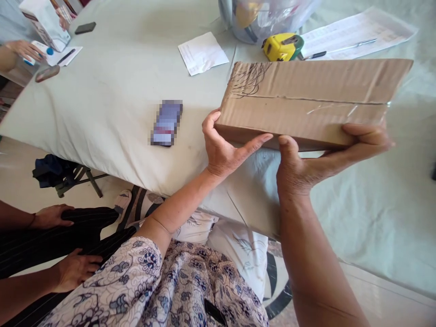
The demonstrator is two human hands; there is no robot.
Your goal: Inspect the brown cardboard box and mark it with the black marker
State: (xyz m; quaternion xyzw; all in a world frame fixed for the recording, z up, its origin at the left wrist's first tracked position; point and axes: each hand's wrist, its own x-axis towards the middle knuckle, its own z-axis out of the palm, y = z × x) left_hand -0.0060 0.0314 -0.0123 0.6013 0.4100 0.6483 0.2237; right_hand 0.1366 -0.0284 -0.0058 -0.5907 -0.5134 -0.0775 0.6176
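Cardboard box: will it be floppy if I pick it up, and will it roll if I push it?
The cardboard box will probably feel fairly stiff, since its long edges look straight between the left hand and the right hand. It likely won't roll, because its sides look flat. It might give a little along the seam crossing its big face.

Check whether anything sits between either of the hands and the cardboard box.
Nothing visible does: the left hand and right hand both touch the cardboard box directly. The tape measure appears beyond its far edge, not between.
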